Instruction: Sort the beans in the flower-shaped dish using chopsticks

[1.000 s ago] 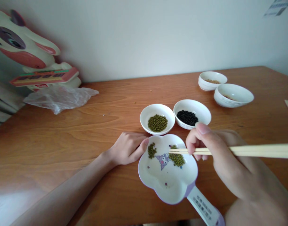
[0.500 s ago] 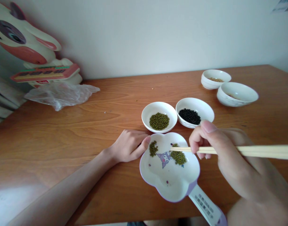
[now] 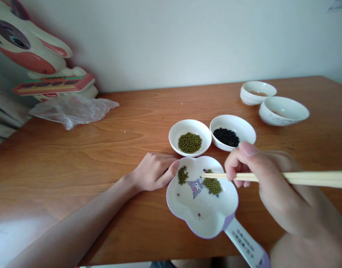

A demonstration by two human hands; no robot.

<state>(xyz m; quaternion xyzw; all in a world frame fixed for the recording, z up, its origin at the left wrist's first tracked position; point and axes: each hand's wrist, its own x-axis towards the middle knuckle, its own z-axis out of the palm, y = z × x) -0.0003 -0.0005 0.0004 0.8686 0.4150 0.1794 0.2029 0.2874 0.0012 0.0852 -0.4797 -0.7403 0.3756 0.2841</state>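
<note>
In the head view, the right hand (image 3: 274, 197) holds a pair of light chopsticks (image 3: 316, 179) between thumb and fingers, the sticks lying close together. Their tips point left of this grip, over a flower-shaped dish (image 3: 212, 221) and beside the upper part of a pile of green beans (image 3: 213, 187); whether they pinch a bean is too small to tell.

The dish sits just left of and below the grip, its handle (image 3: 245, 242) slanting down toward the right wrist. A smaller cluster of green beans (image 3: 183, 175) lies farther left inside it, near the left hand (image 3: 155, 173). That hand is palm down, its thumb at the rim; I cannot tell whether the hidden fingers clasp the dish.

Beyond the grip and a little left stands a bowl of black beans (image 3: 239, 124); beside it, farther left, a bowl of green beans (image 3: 197, 127). Two more white bowls (image 3: 274, 121) stand farther back. Well to the left, a clear plastic bag (image 3: 76, 111) lies before a cow-shaped toy (image 3: 34, 61).
</note>
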